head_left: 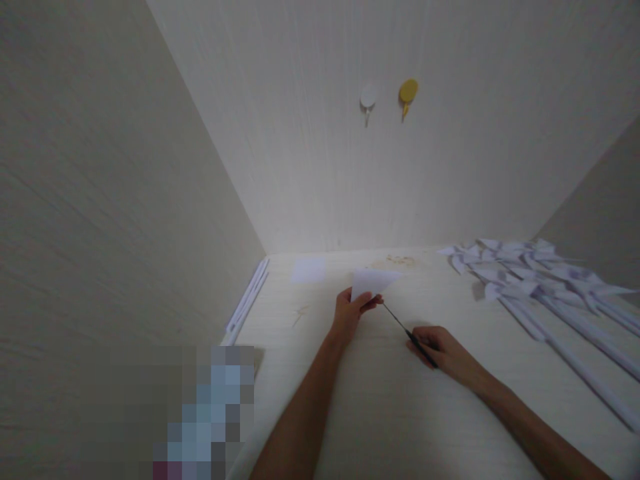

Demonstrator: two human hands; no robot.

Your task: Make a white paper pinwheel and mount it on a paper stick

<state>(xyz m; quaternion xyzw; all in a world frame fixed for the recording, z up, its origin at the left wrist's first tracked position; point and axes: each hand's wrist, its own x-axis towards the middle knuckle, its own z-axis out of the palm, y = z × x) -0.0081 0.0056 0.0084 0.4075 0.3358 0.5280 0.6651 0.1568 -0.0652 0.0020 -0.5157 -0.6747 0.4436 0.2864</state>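
My left hand (353, 312) grips a sheet of white paper (373, 281) by its lower edge, thumb on top, and holds it up over the pale table. The paper's right side runs out to a slanted point. In my right hand (440, 350) is a pair of scissors (407, 331) with black handles, seen nearly edge-on. Their thin blades point up and left, with the tip close to my left fingertips and the paper's lower edge. Whether the blades touch the paper I cannot tell.
Folded white paper shapes (530, 263) on long rolled paper sticks (590, 373) lie at the right. More rolled paper sticks (249, 297) rest by the left wall. A flat white paper piece (308, 270) lies near the back wall, which bears a white hook (368, 99) and a yellow hook (409, 91).
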